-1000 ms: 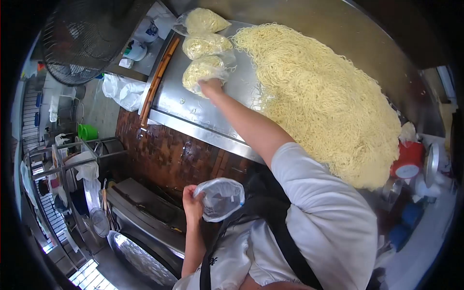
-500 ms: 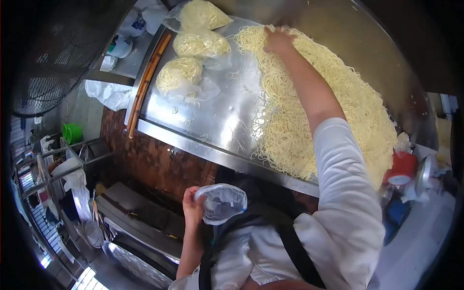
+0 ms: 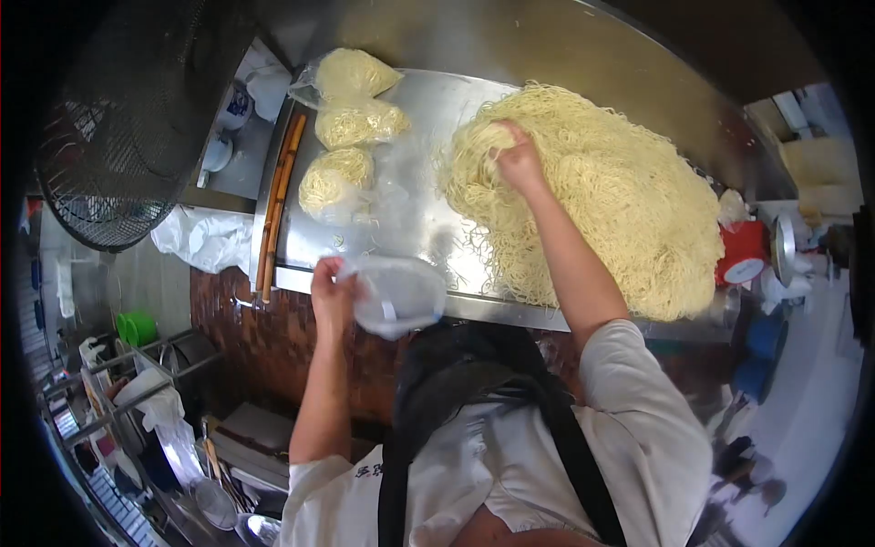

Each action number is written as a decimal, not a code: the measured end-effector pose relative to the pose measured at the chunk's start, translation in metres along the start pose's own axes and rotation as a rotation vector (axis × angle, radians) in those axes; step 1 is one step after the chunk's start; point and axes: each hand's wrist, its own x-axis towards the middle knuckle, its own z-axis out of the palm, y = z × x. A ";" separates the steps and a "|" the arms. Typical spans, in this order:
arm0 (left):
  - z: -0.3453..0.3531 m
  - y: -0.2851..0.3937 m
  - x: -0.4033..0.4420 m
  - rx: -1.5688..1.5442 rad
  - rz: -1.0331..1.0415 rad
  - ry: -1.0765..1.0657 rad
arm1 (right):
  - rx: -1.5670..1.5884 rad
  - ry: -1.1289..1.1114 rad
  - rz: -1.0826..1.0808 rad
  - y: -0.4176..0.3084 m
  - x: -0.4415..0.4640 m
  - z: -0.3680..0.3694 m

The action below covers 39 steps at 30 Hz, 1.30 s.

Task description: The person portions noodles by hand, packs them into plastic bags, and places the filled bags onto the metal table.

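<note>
A clear plastic bag (image 3: 401,294) hangs with its mouth wide from my left hand (image 3: 334,290), whose fingers pinch its rim near the counter's front edge. At the near left end of a large heap of pale noodles (image 3: 620,201), my right hand (image 3: 518,159) is closed round a bunch of noodles (image 3: 483,146). Three bags of noodles lie in a column on the steel counter (image 3: 410,219): one at the back (image 3: 354,75), one in the middle (image 3: 360,123) and one nearer me (image 3: 335,180).
Two wooden poles (image 3: 281,205) lie along the counter's left edge. A fan (image 3: 109,164) stands at the upper left, with white plastic bags (image 3: 205,239) below it. At the right is a red container (image 3: 740,251). A green container (image 3: 137,328) and a rack are at the lower left.
My right hand let go of the nearest noodle bag, moved to the heap and took hold of noodles. My left hand has raised the plastic bag towards the counter.
</note>
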 end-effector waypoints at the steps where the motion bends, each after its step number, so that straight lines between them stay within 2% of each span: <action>1: 0.004 0.015 0.016 -0.108 0.060 -0.020 | 0.070 0.061 -0.050 -0.012 -0.003 -0.016; 4: 0.026 0.070 0.072 0.037 0.146 0.004 | 0.400 0.307 -0.316 -0.105 -0.021 -0.059; 5: 0.034 0.049 0.126 0.216 0.688 0.127 | 0.429 0.275 -0.453 -0.139 -0.023 -0.080; 6: 0.050 0.077 0.139 0.327 0.635 0.150 | 0.455 0.238 -0.581 -0.168 -0.026 -0.100; 7: 0.067 0.112 0.149 0.437 0.586 0.176 | 0.540 0.122 -0.617 -0.193 -0.029 -0.119; 8: 0.085 0.136 0.164 0.429 0.615 0.190 | 0.621 0.001 -0.653 -0.218 -0.033 -0.135; 10: 0.120 0.174 0.188 0.414 0.687 0.237 | 0.792 -0.198 -0.920 -0.279 -0.054 -0.140; 11: 0.136 0.191 0.191 0.404 0.734 0.273 | 0.784 -0.028 -0.814 -0.299 -0.072 -0.137; 13: 0.161 0.225 0.173 0.277 0.822 0.245 | 0.538 -0.178 -0.627 -0.274 -0.074 -0.158; 15: 0.170 0.251 0.117 0.134 0.828 0.101 | 0.292 -0.113 -0.511 -0.228 -0.074 -0.140; 16: 0.170 0.252 0.085 0.087 0.902 0.059 | 0.165 0.023 -0.482 -0.197 -0.079 -0.112; 17: 0.168 0.244 0.054 0.040 0.972 0.018 | 0.164 -0.083 -0.413 -0.178 -0.085 -0.093; 18: 0.166 0.223 0.029 0.096 1.022 -0.071 | 0.162 -0.193 -0.341 -0.163 -0.085 -0.076; 19: 0.162 0.197 0.010 0.156 1.065 -0.168 | 0.331 -0.274 -0.246 -0.146 -0.074 -0.062; 21: 0.158 0.145 -0.004 0.264 1.049 -0.264 | 0.643 -0.342 -0.053 -0.110 -0.041 -0.032; 22: 0.161 0.116 0.007 0.361 0.941 -0.234 | 0.779 -0.338 0.047 -0.089 -0.020 -0.013; 24: 0.155 0.044 0.030 0.548 0.701 -0.180 | 0.601 -0.358 0.212 -0.038 0.007 0.030; 25: 0.152 0.004 0.045 0.563 0.637 -0.148 | 0.289 -0.383 0.257 -0.010 0.016 0.054; 27: 0.144 -0.048 0.089 0.594 0.540 -0.075 | -0.199 -0.379 -0.006 0.016 0.005 0.072; 29: 0.142 -0.047 0.093 0.532 0.582 -0.019 | -0.555 -0.322 -0.605 0.042 -0.045 0.053; 32: 0.144 -0.054 0.086 0.485 0.592 -0.031 | -1.067 -0.138 -0.736 0.064 -0.072 0.057; 35: 0.154 -0.059 0.082 0.504 0.650 -0.028 | -0.677 -0.260 -0.652 0.129 -0.025 0.091; 36: 0.155 -0.061 0.079 0.523 0.675 -0.023 | -0.586 -0.315 -0.526 0.123 -0.015 0.097; 38: 0.156 -0.045 0.069 0.419 0.570 -0.077 | -0.409 -0.391 -0.278 0.085 0.008 0.099; 39: 0.159 -0.035 0.065 0.365 0.514 -0.107 | -0.258 -0.357 -0.295 0.061 0.013 0.084</action>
